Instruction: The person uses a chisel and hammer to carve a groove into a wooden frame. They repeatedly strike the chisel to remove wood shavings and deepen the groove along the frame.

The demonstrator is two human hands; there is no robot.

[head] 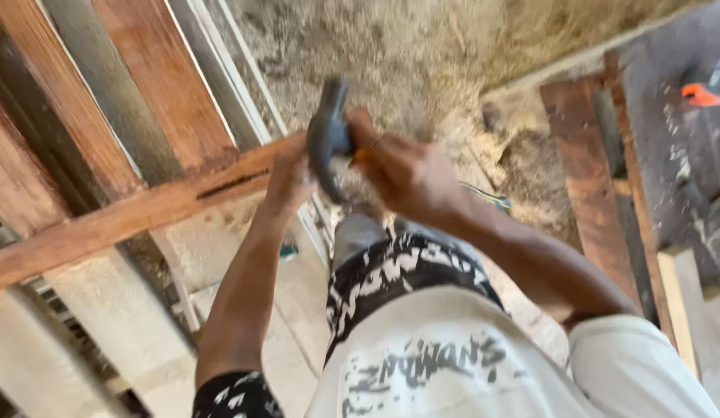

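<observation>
The right hand [406, 174] closes its grip on a hammer [327, 135], head-heavy and best held low on the handle, while the left hand [289, 179] presses a stiff wooden plank [135, 213].

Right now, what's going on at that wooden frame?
A person stands over a reddish wooden rail that runs across upright planks. The right hand grips a dark hammer, its head blurred, close above the rail's end. The left hand rests on the rail beside it. Sawdust covers the ground beyond, and more planks lie to the right. An orange tool sits at the far right.
</observation>
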